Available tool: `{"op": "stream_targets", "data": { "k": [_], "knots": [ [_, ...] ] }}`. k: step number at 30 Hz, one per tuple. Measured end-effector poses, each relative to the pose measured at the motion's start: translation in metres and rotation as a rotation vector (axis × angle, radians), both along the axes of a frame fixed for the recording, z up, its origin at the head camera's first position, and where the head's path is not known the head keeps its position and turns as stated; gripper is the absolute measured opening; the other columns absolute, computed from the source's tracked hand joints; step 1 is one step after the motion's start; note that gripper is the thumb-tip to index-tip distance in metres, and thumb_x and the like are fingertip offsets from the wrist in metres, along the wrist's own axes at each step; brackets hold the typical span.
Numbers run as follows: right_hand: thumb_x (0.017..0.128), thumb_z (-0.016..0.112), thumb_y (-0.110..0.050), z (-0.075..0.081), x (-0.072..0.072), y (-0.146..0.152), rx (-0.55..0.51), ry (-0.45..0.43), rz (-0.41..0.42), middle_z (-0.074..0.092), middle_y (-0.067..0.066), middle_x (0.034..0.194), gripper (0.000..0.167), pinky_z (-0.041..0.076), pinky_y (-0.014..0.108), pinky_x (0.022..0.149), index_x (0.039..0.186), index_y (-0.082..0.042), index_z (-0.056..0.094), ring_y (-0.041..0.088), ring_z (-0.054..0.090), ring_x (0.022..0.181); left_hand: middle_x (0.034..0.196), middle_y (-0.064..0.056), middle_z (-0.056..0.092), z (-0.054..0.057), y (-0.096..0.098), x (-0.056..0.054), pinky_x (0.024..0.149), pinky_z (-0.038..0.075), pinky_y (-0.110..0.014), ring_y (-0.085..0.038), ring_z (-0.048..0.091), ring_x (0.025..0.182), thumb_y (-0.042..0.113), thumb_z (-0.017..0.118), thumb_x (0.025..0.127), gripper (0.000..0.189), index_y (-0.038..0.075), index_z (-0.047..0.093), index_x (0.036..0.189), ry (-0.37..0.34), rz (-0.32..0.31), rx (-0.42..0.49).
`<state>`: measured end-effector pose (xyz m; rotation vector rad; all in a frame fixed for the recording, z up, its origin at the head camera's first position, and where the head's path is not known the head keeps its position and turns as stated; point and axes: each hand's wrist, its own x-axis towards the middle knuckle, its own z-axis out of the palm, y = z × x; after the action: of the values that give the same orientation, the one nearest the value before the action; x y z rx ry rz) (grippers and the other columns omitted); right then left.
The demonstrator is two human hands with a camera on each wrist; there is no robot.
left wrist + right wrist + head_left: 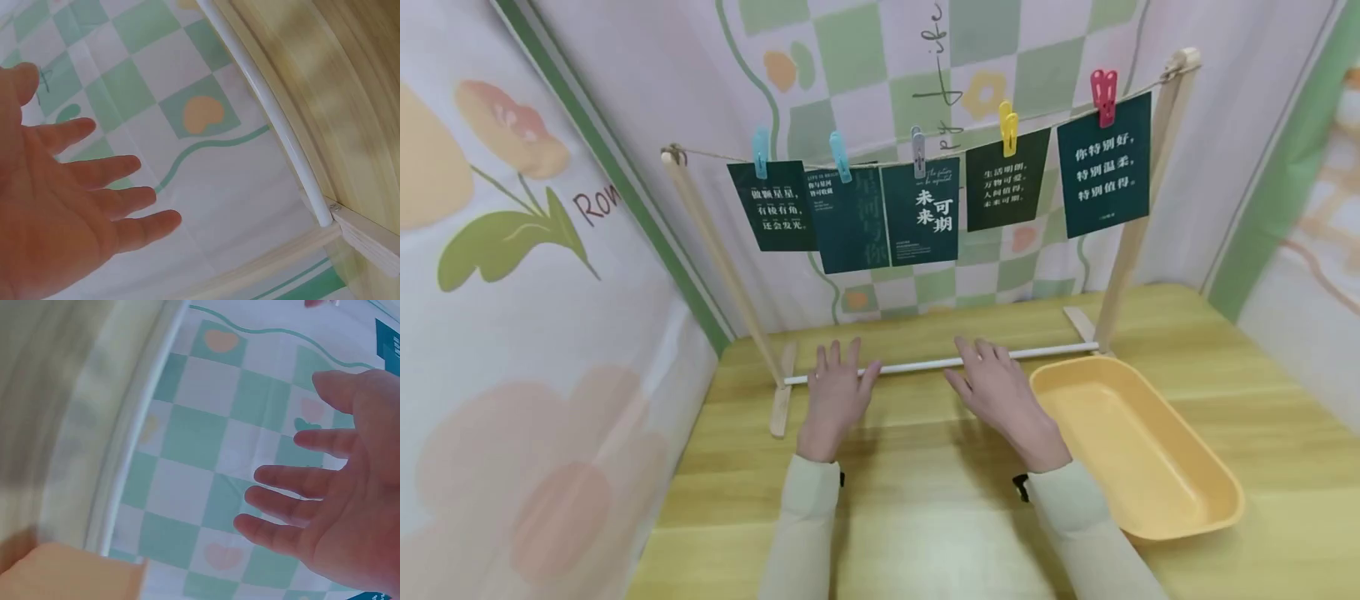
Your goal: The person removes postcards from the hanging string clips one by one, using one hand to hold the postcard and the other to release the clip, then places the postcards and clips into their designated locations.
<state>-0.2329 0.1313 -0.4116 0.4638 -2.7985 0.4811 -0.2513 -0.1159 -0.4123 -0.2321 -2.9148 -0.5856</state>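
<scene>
My left hand (838,396) is held out above the table with its fingers spread, in front of the white rod (917,365) of a wooden stand. To its right, my right hand (1000,392) is stretched out the same way, near the yellow tray. Both palms look bare in the wrist views, the left palm (56,206) and the right palm (350,494). Across the stand's top runs a twine (715,154). Dark green cards hang from it, among them a right-end card (1105,167) under a pink clothespin (1103,96) and a smaller card (1007,183) under a yellow clothespin (1008,129).
A yellow plastic tray (1213,500) sits on the wooden table (917,517) at the right. The stand's left post (722,258) and right post (1138,233) rise from wooden feet. Printed cloth (587,333) surrounds the table on the left, back and right.
</scene>
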Motion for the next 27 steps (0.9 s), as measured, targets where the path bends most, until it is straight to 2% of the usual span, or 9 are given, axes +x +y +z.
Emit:
{"op": "stream_targets", "data": {
  "k": [4,7,9,12,16,20,23,27],
  "knots": [
    [0.102,0.05,-0.034,0.009,-0.003,-0.001,-0.048,0.034,0.005,0.051,0.031,0.136,0.057,0.043,0.06,0.102,0.145,0.002,0.039,0.05,0.049,0.124,0.149,-0.03,0.039,0.002,-0.006,0.001,0.109,0.035,-0.065,-0.05,0.034,0.139,0.049,0.037,0.104,0.061,0.006,0.038,0.148,0.105,-0.024,0.059],
    [0.103,0.05,-0.033,0.017,-0.006,-0.001,-0.095,0.043,-0.006,0.051,0.029,0.138,0.055,0.041,0.059,0.104,0.145,0.002,0.04,0.047,0.047,0.126,0.143,-0.028,0.046,0.007,-0.009,0.001,0.108,0.04,-0.059,-0.045,0.044,0.133,0.046,0.039,0.105,0.059,0.002,0.042,0.145,0.167,-0.05,0.129],
    [0.103,0.049,-0.032,0.023,-0.008,-0.002,-0.129,0.056,-0.004,0.051,0.028,0.139,0.053,0.042,0.058,0.105,0.144,0.001,0.041,0.046,0.047,0.127,0.141,-0.026,0.049,0.009,-0.012,0.001,0.106,0.043,-0.055,-0.042,0.048,0.13,0.045,0.039,0.105,0.059,0.001,0.042,0.144,0.182,-0.052,0.179],
    [0.103,0.049,-0.029,0.03,-0.011,-0.006,-0.179,0.133,0.021,0.056,0.027,0.133,0.049,0.046,0.056,0.1,0.141,0.001,0.046,0.044,0.052,0.122,0.138,-0.022,0.054,0.012,-0.018,0.0,0.104,0.046,-0.051,-0.037,0.055,0.123,0.045,0.037,0.105,0.059,0.001,0.045,0.142,0.207,-0.033,0.25],
    [0.101,0.051,-0.024,0.039,-0.013,-0.012,-0.252,0.231,0.072,0.062,0.025,0.127,0.042,0.049,0.054,0.096,0.135,0.002,0.052,0.041,0.057,0.116,0.133,-0.019,0.06,0.015,-0.025,-0.003,0.104,0.046,-0.049,-0.034,0.058,0.119,0.043,0.037,0.106,0.054,0.002,0.051,0.138,0.274,-0.006,0.322],
    [0.101,0.052,-0.021,0.052,-0.015,-0.019,-0.323,0.264,0.121,0.064,0.021,0.125,0.038,0.05,0.05,0.097,0.131,0.002,0.056,0.036,0.061,0.114,0.129,-0.018,0.062,0.02,-0.03,-0.003,0.103,0.048,-0.048,-0.033,0.058,0.121,0.039,0.04,0.106,0.048,0.003,0.055,0.133,0.328,0.01,0.423],
    [0.101,0.051,-0.02,0.064,-0.016,-0.023,-0.37,0.275,0.151,0.065,0.02,0.123,0.036,0.054,0.048,0.09,0.129,0.002,0.057,0.033,0.065,0.106,0.128,-0.017,0.062,0.026,-0.033,-0.003,0.097,0.052,-0.047,-0.032,0.059,0.119,0.038,0.039,0.106,0.046,0.004,0.054,0.133,0.333,0.025,0.491],
    [0.101,0.051,-0.017,0.079,-0.017,-0.027,-0.422,0.302,0.191,0.067,0.02,0.118,0.035,0.057,0.045,0.081,0.129,0.003,0.058,0.03,0.069,0.094,0.121,-0.017,0.065,0.035,-0.036,-0.006,0.09,0.055,-0.044,-0.031,0.064,0.109,0.035,0.042,0.105,0.042,0.004,0.057,0.13,0.357,0.052,0.576]
  ]
}}
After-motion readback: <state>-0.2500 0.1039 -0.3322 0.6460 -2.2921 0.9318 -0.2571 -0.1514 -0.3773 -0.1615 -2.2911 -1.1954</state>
